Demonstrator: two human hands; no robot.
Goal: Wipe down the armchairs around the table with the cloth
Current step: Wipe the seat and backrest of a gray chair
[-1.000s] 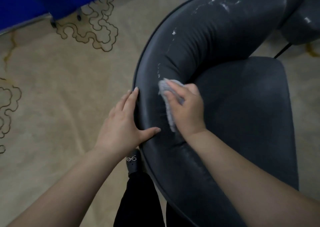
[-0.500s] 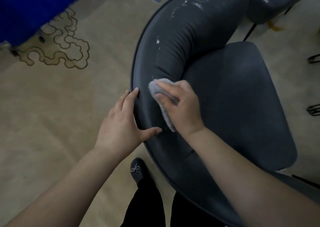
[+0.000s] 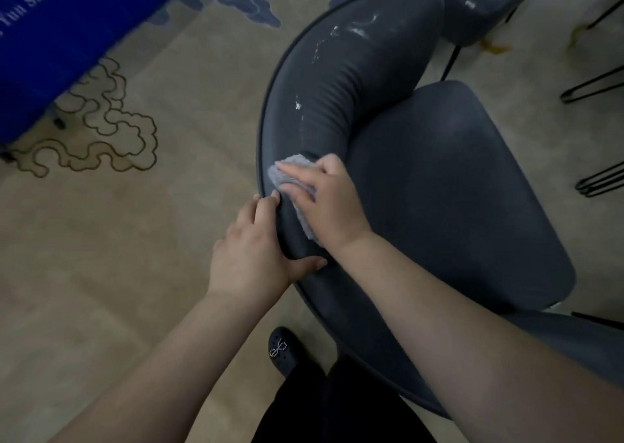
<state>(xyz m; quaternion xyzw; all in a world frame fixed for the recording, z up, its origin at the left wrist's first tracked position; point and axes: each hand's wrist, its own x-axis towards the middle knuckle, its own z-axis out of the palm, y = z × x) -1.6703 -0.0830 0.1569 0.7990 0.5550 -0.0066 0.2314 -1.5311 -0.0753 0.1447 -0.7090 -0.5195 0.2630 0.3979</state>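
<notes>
The grey cloth [image 3: 293,186] lies bunched on top of the padded, curved backrest of the dark blue-grey armchair [image 3: 449,186], near the backrest's outer piped edge. The right hand [image 3: 326,203] lies over the cloth with fingers extended and pressed flat onto it; part of the cloth protrudes ahead of the fingertips and a strip shows along the side of the palm. The left hand [image 3: 251,250] grips the outer edge of the same backrest just beside the cloth: its fingers curl over the piped rim and its thumb lies flat across the padded top toward the right wrist. White smears [image 3: 358,29] mark the backrest farther along its curve, well apart from the cloth. The seat cushion sits inside the curve, to the right of both hands. A second armchair [image 3: 489,0] of the same colour stands beyond the far end of the backrest. Black metal hairpin legs [image 3: 597,88] appear at the right edge. The floor is a beige carpet [image 3: 101,240] with cloud-scroll outlines. A blue cloth with white lettering [image 3: 50,37] occupies the upper left corner. A dark shoe with a beaded bow [image 3: 282,349] stands on the carpet below the armchair.
</notes>
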